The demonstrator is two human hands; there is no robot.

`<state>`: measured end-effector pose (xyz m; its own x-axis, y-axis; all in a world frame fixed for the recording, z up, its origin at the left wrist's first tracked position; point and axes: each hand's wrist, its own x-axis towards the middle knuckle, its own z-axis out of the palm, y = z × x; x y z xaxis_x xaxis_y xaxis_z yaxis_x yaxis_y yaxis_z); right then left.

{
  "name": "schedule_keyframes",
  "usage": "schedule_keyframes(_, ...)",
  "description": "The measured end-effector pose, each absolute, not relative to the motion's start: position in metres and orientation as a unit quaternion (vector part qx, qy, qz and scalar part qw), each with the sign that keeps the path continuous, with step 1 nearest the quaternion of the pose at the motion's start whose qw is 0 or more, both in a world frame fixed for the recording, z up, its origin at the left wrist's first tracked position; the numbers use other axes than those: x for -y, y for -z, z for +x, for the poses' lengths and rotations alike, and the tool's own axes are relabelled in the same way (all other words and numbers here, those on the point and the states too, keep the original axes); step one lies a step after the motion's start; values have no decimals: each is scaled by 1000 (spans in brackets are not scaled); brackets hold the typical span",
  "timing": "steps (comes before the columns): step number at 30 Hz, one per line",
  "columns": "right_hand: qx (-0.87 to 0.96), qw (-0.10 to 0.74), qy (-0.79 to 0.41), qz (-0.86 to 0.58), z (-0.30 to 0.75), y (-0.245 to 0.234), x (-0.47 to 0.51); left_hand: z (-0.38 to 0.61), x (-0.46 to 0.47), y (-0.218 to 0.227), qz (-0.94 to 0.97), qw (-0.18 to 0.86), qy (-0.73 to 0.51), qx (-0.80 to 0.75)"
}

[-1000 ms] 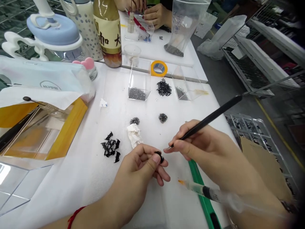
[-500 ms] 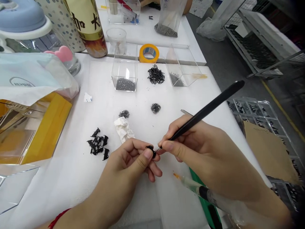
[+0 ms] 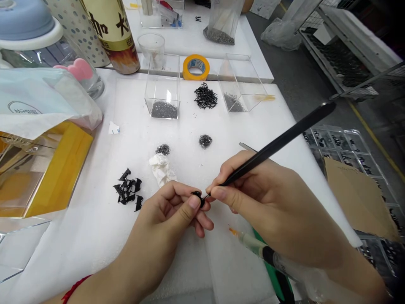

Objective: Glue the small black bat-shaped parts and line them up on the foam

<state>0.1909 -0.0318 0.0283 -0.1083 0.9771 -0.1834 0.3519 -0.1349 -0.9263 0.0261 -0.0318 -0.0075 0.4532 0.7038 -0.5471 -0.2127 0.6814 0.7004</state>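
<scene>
Between thumb and fingertips, my left hand pinches a small black part; the thumb hides much of it. My right hand grips black tweezers like a pen, their thin tip meeting the part's right side. A pile of similar-looking black plastic parts lies left of my left hand. Just beyond that hand is a crumpled white tissue. Two small heaps of tiny dark pieces, a left heap and a right heap, are farther up the white surface.
Beyond are a clear box of tiny pieces, a pile of short black rods, orange tape and another clear box. An orange-tipped clear tube is under my right forearm. Cardboard covers compartment trays at right.
The view has shifted slightly, moving the table items a little up and left. The tweezers' rear end sits a bit farther right and higher; both hands keep their holds.
</scene>
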Motion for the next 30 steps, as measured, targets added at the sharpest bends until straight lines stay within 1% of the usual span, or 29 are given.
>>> schedule_keyframes(6,582,322,-452,-594,191,-28,31,28,31,9,273,807,-291,-436)
schedule_keyframes(13,537,335,-516,-577,193,-29,31,25,35,10,285,803,-309,-423)
schedule_keyframes(22,545,331,-501,-585,192,-28,29,26,34,12,285,803,-314,-420)
schedule_keyframes(30,533,339,-526,-569,193,-28,30,25,35,14,302,800,-304,-419)
